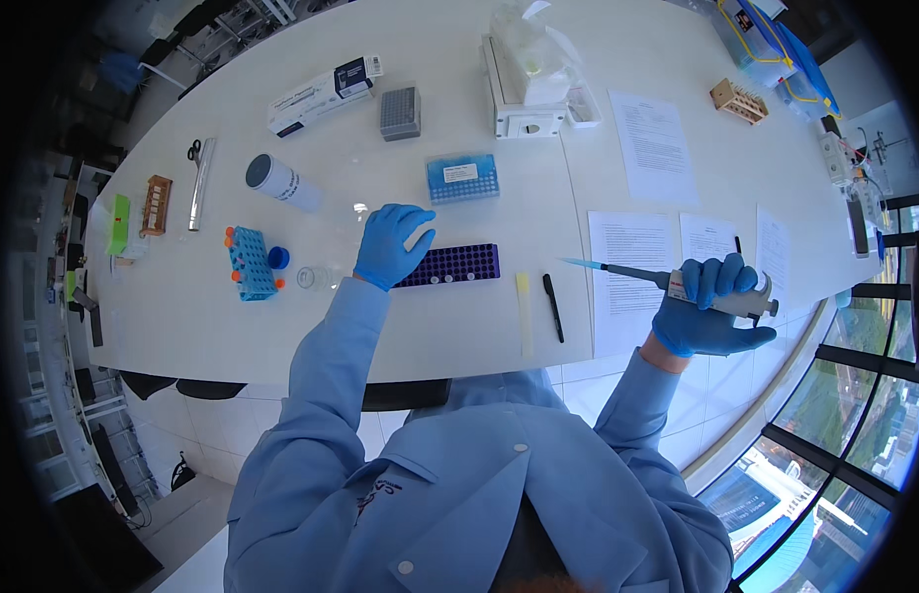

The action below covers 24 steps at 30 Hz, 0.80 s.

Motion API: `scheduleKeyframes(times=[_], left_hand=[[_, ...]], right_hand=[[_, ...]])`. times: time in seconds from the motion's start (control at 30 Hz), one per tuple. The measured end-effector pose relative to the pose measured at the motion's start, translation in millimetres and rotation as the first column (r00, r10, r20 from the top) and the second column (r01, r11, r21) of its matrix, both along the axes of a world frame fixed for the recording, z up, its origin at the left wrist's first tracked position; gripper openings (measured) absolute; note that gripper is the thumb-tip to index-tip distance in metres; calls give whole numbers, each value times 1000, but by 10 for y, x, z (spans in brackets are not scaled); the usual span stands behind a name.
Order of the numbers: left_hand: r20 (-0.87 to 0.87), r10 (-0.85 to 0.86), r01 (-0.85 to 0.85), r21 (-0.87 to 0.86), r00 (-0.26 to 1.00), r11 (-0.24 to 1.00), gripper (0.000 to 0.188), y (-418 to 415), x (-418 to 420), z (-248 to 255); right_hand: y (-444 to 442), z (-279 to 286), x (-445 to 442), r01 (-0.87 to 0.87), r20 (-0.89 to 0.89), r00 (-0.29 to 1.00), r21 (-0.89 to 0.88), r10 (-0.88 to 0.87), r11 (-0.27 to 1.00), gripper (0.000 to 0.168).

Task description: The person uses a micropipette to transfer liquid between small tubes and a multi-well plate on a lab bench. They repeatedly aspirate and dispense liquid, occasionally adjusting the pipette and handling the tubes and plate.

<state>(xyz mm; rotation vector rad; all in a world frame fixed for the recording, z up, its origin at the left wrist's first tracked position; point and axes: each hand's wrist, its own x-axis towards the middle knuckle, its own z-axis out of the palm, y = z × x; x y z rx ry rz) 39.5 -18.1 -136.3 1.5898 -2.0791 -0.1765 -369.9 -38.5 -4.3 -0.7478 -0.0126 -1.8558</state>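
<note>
My right hand (704, 307), in a blue glove, is closed around a micropipette (726, 302) whose blue tip (584, 264) points left over the table. My gloved left hand (392, 244) hovers by the left end of a dark purple tube rack (463, 263), fingers apart and holding nothing visible; it hides part of that rack. Several white-capped microtubes (449, 279) sit along the rack's near side. Beyond the rack lies a blue pipette-tip box (463, 179) with a label on its lid. A black marker (553, 307) and a yellow strip (524, 311) lie right of the rack.
Left of me are a blue tube rack (253, 263) with orange-capped tubes, a blue cap (278, 257), a small glass vessel (309, 278) and a white canister (285, 184). Printed sheets (630, 296) lie under the pipette side. A grey tip box (401, 113) and carton (322, 96) stand farther back.
</note>
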Motion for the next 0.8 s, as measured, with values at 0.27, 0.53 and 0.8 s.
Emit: scheduleKeyframes(times=[0.27,0.53,0.8], left_hand=[[187,20,-38,95,982,995,42,719,-313,-365],[79,85,-93,98,993,991,25,665,-420,-575],[-248,214,-228,-29,945,973,14,683,-542,-305]], right_hand=[[16,106,198,-83,18,996,-30,84,996,35],[57,107,342,-73,-57,996,-8,72,997,38],[80,107,476,-87,-151,984,26,90,996,36]])
